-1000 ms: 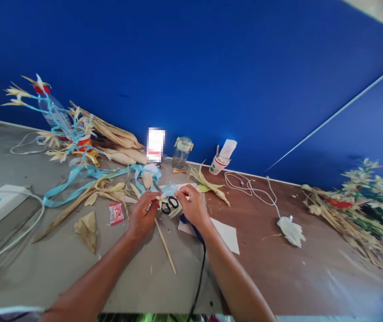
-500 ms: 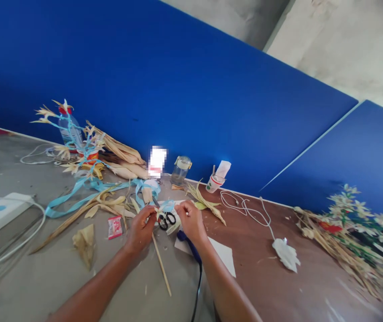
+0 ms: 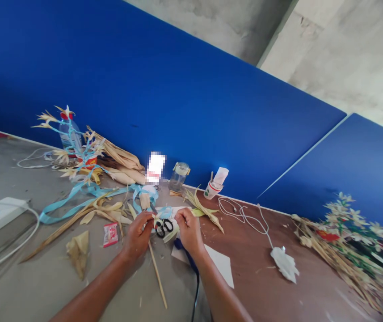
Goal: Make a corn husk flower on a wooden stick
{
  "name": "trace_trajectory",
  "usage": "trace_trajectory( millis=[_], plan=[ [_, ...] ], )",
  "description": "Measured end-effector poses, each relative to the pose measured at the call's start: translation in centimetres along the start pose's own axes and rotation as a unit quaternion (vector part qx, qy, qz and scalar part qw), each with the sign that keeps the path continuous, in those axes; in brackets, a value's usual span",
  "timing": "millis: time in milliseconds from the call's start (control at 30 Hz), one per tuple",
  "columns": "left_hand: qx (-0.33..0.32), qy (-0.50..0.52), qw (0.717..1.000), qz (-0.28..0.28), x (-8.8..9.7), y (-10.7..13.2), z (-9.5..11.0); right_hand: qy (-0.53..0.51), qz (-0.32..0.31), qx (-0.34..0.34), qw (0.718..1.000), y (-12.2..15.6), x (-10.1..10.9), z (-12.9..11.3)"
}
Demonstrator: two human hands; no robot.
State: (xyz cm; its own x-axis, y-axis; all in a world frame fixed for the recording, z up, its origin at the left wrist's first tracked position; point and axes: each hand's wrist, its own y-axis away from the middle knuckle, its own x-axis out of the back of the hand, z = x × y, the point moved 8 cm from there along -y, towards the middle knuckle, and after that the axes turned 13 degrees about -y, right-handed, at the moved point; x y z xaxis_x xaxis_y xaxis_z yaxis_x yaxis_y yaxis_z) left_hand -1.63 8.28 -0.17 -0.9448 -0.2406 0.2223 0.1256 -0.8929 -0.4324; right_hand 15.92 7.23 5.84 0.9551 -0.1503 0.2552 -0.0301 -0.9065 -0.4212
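Pale husk piece [image 3: 156,221] pinched in our left hand [image 3: 138,236], just left of the scissors [image 3: 164,228]. Right hand [image 3: 190,230], right of the scissors, narrowed; we cannot tell its contents. Both grips unchanged since a second ago; we judge handling ongoing. Piece looks thin, pointed. Blue strip [image 3: 166,213] just beyond the scissors.

Black scissor handles [image 3: 164,228], pale-blue ribbon [image 3: 56,207]
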Motion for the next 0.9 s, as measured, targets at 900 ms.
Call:
trace_trajectory(
  millis=[900],
  plan=[
    [0.051,-0.067,0.996,0.019,1.0,-0.4,-0.9,0.16,-0.183,-0.111,0.964,2.8,-2.5,1.5]
  ],
)
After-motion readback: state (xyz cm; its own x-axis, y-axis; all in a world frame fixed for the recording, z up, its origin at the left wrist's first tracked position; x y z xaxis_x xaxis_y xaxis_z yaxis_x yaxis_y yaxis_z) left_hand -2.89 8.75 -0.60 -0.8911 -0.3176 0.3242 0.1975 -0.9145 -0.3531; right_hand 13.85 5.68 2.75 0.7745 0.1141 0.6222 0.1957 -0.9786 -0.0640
